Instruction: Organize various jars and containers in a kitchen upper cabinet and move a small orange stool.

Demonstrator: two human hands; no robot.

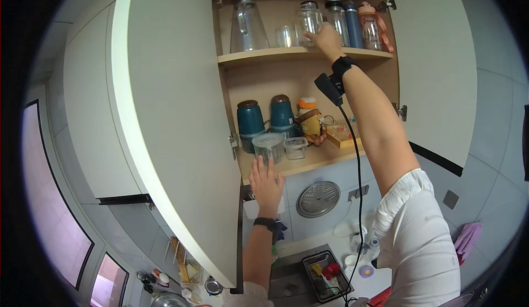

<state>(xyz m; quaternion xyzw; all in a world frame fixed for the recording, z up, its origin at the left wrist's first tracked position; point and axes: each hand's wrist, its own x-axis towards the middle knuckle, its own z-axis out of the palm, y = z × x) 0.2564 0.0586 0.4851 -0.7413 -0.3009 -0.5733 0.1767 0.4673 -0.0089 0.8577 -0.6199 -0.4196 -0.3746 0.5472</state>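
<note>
My right hand (pixel 326 40) reaches up to the top cabinet shelf (pixel 285 54). Its thumb lies across the front of a clear glass jar (pixel 309 16) with a dark lid, and the fingers bend around the jar's right side, partly hidden. Lower down, my left hand (pixel 265 187) is raised with its fingers spread and holds nothing. Its fingertips overlap the base of a round clear plastic container (pixel 268 144) on the bottom shelf (pixel 322 160); whether they touch it I cannot tell. Just right of that container sits a small square clear plastic box (pixel 296 148).
Top shelf: a glass pitcher (pixel 248 26), a glass cup (pixel 285 37), a blue bottle (pixel 353 26) and a pink-lidded bottle (pixel 369 28). Two teal blenders (pixel 250 117) and a yellow bottle (pixel 310 121) stand below. Open doors (pixel 177 100) flank me. A cable (pixel 358 175) hangs over the sink (pixel 285 280).
</note>
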